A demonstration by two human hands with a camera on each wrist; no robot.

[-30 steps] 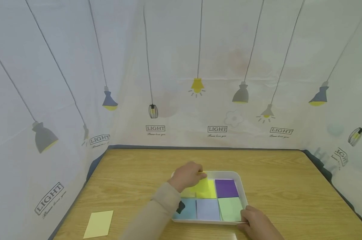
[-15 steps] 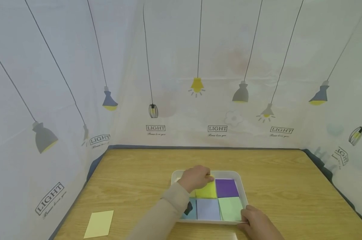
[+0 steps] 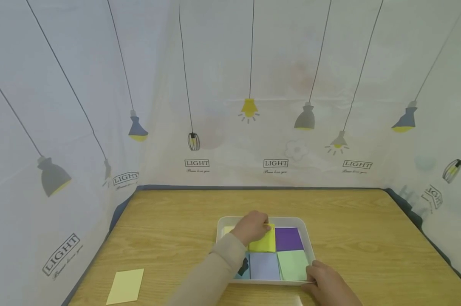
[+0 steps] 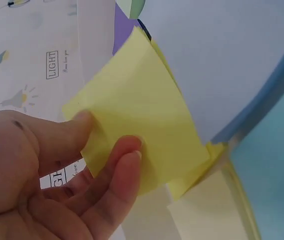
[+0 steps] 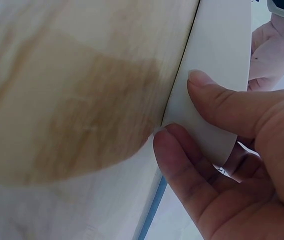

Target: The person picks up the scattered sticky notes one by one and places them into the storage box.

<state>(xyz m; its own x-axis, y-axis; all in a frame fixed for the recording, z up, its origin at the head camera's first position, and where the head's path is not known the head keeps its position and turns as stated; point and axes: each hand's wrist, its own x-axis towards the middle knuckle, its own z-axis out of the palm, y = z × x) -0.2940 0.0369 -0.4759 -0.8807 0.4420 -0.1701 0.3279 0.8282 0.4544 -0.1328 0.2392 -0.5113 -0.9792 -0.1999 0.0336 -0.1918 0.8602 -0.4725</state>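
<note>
A white tray [image 3: 287, 222] holds colored square paper notes in two rows. My left hand [image 3: 250, 228] reaches over its back row and pinches a bright yellow note [image 4: 142, 105] between thumb and fingers; in the head view this lines up with the yellow square [image 3: 262, 244] in the middle. To its right lies a purple note [image 3: 289, 239]. The front row has a blue one [image 3: 247, 274], partly behind my left sleeve, a lavender one [image 3: 264, 266] and light green ones [image 3: 293, 265]. My right hand [image 3: 329, 282] grips the tray's near right corner, thumb against the wall [image 5: 216, 60].
A loose pale yellow note [image 3: 125, 286] lies on the wooden table [image 3: 176, 208], left of the tray. White sheeting [image 3: 230, 76] printed with hanging lamps encloses the table's back and sides. A pale yellow note [image 3: 227, 230] shows at the tray's back left.
My left hand has shifted slightly right, bringing the tilted yellow note down over the middle back square. The right hand keeps its grip on the tray corner.
</note>
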